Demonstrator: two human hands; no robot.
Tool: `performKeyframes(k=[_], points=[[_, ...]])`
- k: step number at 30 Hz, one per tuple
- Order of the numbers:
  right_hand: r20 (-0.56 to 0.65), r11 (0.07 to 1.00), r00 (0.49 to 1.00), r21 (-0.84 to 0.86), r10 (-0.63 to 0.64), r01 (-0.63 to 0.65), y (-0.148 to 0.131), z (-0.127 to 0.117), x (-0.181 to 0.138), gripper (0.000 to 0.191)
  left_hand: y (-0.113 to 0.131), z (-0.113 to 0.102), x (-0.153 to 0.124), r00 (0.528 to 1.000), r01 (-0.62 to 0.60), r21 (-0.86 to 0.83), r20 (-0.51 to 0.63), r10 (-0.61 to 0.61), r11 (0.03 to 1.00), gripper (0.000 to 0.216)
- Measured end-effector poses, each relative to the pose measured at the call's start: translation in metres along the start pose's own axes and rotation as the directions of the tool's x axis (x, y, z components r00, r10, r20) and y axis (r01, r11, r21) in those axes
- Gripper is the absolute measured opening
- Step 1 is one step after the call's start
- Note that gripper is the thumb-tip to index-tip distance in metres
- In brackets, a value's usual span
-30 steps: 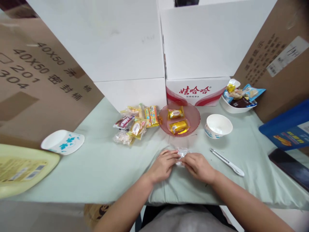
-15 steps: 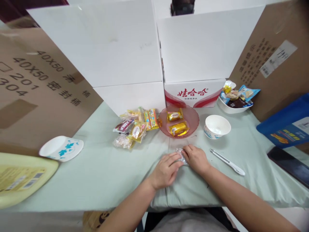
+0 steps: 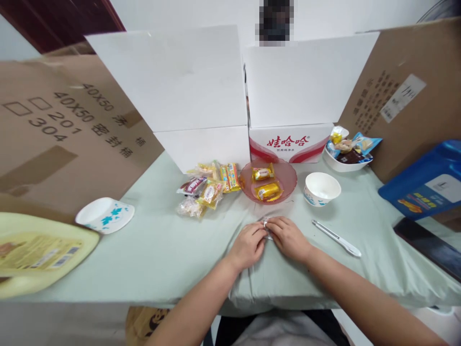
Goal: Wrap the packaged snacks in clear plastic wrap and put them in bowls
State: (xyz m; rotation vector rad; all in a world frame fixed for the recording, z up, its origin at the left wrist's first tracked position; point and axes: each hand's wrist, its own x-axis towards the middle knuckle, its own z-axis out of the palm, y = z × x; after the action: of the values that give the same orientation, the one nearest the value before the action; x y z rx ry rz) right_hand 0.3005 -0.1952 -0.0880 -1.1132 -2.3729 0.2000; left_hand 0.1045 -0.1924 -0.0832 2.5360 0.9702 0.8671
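Observation:
My left hand (image 3: 248, 245) and my right hand (image 3: 288, 236) meet at the middle of the table, fingers pinched together on a small clear plastic wrapper (image 3: 267, 224). Most of the wrapper is hidden under my fingers. Just beyond them stands a pink glass plate (image 3: 284, 169) with two yellow wrapped snacks (image 3: 267, 191). A pile of wrapped snacks (image 3: 209, 187) lies to the plate's left.
A white bowl (image 3: 321, 188) and a white utility knife (image 3: 336, 237) lie to the right. Another bowl of snacks (image 3: 347, 150) sits at the back right. A blue-patterned white bowl (image 3: 104, 215) and a yellow tray (image 3: 32, 250) are at the left. Cardboard boxes wall the table; a dark phone (image 3: 428, 247) lies far right.
My hands have drawn closer together over the wrapper, which now shows far less. The view has tilted up slightly.

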Motion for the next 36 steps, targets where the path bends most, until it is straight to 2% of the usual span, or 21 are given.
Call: performKeyframes(k=[2, 6, 10, 12, 14, 16, 18, 20, 21, 23, 26, 29, 32, 34, 36], points=[[0.006, 0.999, 1.000, -0.041, 0.027, -0.027, -0.002, 0.004, 0.002, 0.028, -0.001, 0.001, 0.000, 0.999, 0.022, 0.010, -0.024, -0.022, 1.000, 0.021], [0.023, 0.994, 0.998, -0.096, 0.053, -0.050, -0.006, 0.004, 0.005, 0.023, -0.001, 0.001, 0.000, 1.000, 0.020, 0.024, 0.009, -0.020, 1.000, 0.020], [0.095, 0.986, 0.992, -0.153, 0.084, -0.069, -0.016, 0.003, 0.002, 0.019, -0.001, 0.001, -0.002, 0.999, 0.016, 0.003, 0.030, -0.016, 1.000, 0.020], [0.143, 0.990, 0.987, -0.125, 0.077, -0.060, -0.017, -0.004, -0.002, 0.019, -0.002, 0.001, -0.004, 0.999, 0.010, -0.008, 0.044, -0.010, 1.000, 0.017], [0.117, 0.997, 0.992, -0.061, 0.053, -0.047, -0.009, -0.022, -0.004, 0.020, -0.004, 0.001, -0.005, 0.999, -0.004, -0.020, 0.052, 0.005, 1.000, 0.016], [-0.040, 0.996, 0.996, -0.045, 0.077, -0.079, 0.009, -0.053, -0.001, 0.023, -0.005, 0.002, -0.005, 0.999, -0.020, -0.028, 0.047, 0.021, 0.999, 0.015], [-0.245, 0.980, 0.962, -0.129, 0.117, -0.152, 0.035, -0.091, 0.007, 0.026, -0.006, 0.002, -0.005, 0.999, -0.024, -0.028, 0.031, 0.025, 0.999, 0.015], [-0.369, 0.926, 0.911, -0.244, 0.185, -0.287, 0.064, -0.125, 0.018, 0.026, -0.006, 0.003, -0.004, 1.000, -0.016, -0.028, 0.022, 0.017, 0.999, 0.016], [-0.381, 0.884, 0.891, -0.290, 0.246, -0.368, 0.077, -0.137, 0.024, 0.027, -0.006, 0.003, -0.003, 1.000, -0.012, -0.029, 0.021, 0.013, 0.999, 0.016], [-0.297, 0.810, 0.874, -0.346, 0.384, -0.474, 0.098, -0.152, 0.036, 0.023, -0.006, 0.003, -0.002, 1.000, -0.007, -0.040, 0.022, 0.008, 0.999, 0.016], [-0.167, 0.788, 0.864, -0.355, 0.475, -0.502, 0.110, -0.155, 0.044, 0.016, -0.006, 0.002, -0.002, 1.000, -0.005, -0.056, 0.022, 0.006, 0.998, 0.016], [-0.195, 0.788, 0.854, -0.331, 0.482, -0.520, 0.100, -0.151, 0.030, 0.021, -0.006, 0.001, -0.002, 1.000, -0.006, -0.055, 0.020, 0.007, 0.998, 0.017], [-0.258, 0.815, 0.847, -0.250, 0.465, -0.524, 0.081, -0.139, -0.012, 0.025, -0.005, 0.003, -0.003, 1.000, 0.003, -0.046, 0.025, -0.002, 0.999, 0.017], [-0.281, 0.826, 0.843, -0.217, 0.458, -0.521, 0.072, -0.123, -0.048, 0.030, -0.003, 0.006, -0.004, 0.999, 0.010, -0.044, 0.033, -0.009, 0.999, 0.016], [-0.315, 0.822, 0.848, -0.257, 0.426, -0.508, 0.069, -0.101, -0.082, 0.036, -0.001, 0.008, -0.006, 0.999, 0.023, -0.051, 0.025, -0.021, 0.998, 0.016]])
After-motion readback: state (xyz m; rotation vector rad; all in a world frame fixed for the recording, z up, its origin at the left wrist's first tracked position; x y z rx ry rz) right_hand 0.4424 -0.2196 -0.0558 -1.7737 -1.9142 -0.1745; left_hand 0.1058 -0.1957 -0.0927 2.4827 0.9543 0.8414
